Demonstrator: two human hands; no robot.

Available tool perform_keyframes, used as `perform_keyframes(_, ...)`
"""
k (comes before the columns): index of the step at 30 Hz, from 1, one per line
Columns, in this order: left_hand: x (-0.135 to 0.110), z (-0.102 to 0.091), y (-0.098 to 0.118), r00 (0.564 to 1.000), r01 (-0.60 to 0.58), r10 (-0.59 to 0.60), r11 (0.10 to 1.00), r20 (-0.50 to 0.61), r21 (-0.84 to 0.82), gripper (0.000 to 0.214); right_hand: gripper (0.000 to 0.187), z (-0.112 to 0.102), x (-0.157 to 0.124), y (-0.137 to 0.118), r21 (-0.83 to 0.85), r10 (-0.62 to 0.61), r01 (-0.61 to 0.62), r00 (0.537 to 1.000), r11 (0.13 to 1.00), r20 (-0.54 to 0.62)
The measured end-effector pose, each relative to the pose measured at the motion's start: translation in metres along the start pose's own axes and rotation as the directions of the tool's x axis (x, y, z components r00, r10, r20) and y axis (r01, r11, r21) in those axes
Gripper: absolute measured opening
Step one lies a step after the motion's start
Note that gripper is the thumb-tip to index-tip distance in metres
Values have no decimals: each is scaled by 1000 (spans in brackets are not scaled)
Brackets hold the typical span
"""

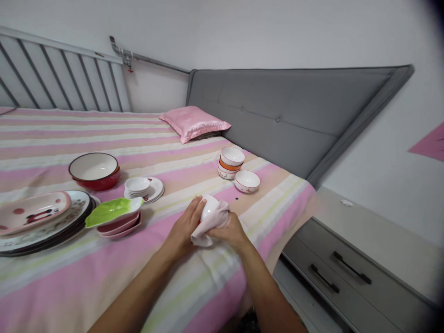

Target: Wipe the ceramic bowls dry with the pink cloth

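Over the near edge of the bed, my left hand [186,227] grips a small white bowl [209,207] by its side. The bowl is tilted, and much of it is hidden behind fingers and fabric. A pale pink cloth [210,230] is bunched in my right hand [233,230] and pressed against the bowl's right side. Beyond both hands stands a stack of small bowls [232,157], white and orange. A single white bowl with a red rim [247,181] sits in front of that stack.
Left on the striped bedspread [114,273] are red bowls [95,172], small white dishes on plates [155,188], a green leaf-shaped dish [113,212] over pink ones, and stacked oval plates [34,215]. A pink pillow [194,122] lies by the grey headboard [270,99]. A drawer cabinet [347,254] stands right.
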State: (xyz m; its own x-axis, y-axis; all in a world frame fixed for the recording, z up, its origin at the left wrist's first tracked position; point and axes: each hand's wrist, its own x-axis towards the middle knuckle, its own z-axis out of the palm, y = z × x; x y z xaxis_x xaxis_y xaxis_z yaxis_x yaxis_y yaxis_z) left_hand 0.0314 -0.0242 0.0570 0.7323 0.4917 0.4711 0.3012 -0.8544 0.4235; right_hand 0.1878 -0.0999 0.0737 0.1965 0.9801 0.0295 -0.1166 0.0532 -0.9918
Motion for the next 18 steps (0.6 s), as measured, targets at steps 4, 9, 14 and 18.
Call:
perform_keyframes(4,-1,6,-3,995,-92,91,995,26,32,69,29,1,2,2,42,35,-31,996,999,-86)
perform_keyframes(9,-3,7,-5,1000,-12,13,980,3,-199,90,35,3,5,3,79,76,-68,992,995,-102)
perform_keyframes(14,3,6,1,962,263,-248,728,114,-633,98,38,1,5,2,99,115,-109,992,989,-59)
perform_keyframes(18,4,10,4,935,339,-313,667,164,-663,82,35,-4,3,1,24,119,-118,993,993,-29)
